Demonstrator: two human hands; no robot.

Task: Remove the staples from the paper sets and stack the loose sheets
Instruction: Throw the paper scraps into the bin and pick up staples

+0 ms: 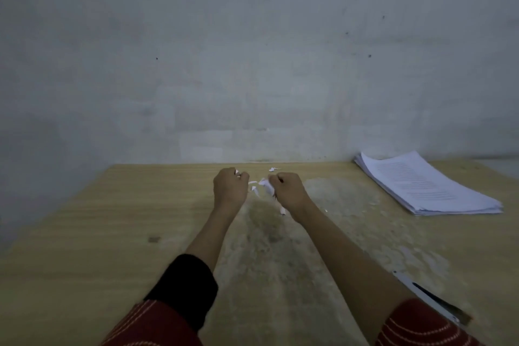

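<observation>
A stack of loose white printed sheets (427, 185) lies at the far right of the wooden table (112, 219). Both my arms reach out to the table's far middle. My left hand (229, 187) is curled and pinches a small white paper scrap at its fingertips. My right hand (286, 188) is curled round a crumpled bit of white paper (266, 187). A few small torn paper scraps (273, 169) lie on the table around and between the hands. No staple can be made out.
A grey wall (252, 64) rises right behind the table's far edge. A white and dark tool, perhaps a staple remover (429, 298), lies near my right elbow at the table's front right. The tabletop's middle is worn and stained.
</observation>
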